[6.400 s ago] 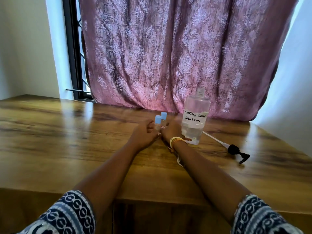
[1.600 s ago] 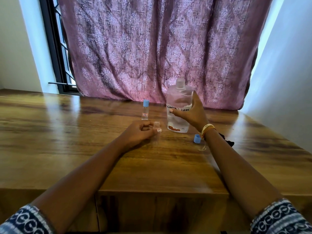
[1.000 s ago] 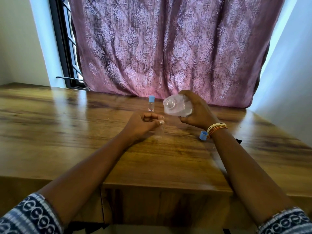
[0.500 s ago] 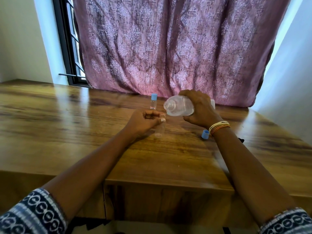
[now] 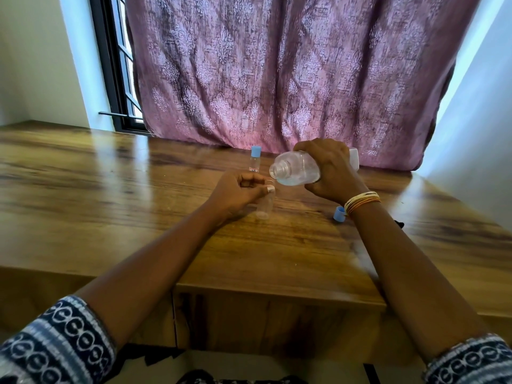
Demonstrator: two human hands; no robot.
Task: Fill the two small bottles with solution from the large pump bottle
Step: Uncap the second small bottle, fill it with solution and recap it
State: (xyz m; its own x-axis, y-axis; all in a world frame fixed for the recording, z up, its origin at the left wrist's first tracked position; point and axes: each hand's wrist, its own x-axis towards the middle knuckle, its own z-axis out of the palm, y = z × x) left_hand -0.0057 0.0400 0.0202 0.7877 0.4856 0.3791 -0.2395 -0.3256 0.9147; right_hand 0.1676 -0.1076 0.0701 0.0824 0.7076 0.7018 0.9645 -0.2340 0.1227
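Here the first pour is in hand. The large pump bottle (image 5: 297, 172), its pump removed and its neck open, is gripped around the body by the right hand (image 5: 331, 173) and tipped almost level just right of the frame's centre, with its mouth turned toward the lower left. A little clear solution can be seen pooled along its lower side. Directly beneath that mouth, the open small bottle (image 5: 264, 206) is pinched near its neck by the closed thumb and fingers of the left hand (image 5: 235, 194); it is held about upright, its base at or just above the wooden table (image 5: 110, 217), though contact cannot be confirmed. No stream between the two mouths can be made out, so whether liquid is passing cannot be told, nor can any fill level in the small bottle.

The second small bottle (image 5: 254, 162) is left standing behind, toward the curtain (image 5: 277, 73), with its blue cap on. A loose blue cap (image 5: 338, 213) is lying on the table beside the right wrist.

For the next move, the wide mouth would probably need to be kept exactly over the narrow neck and the tilt raised only gradually, since a sudden rush would likely overshoot the opening. Afterwards the capped bottle remains to be opened and filled.
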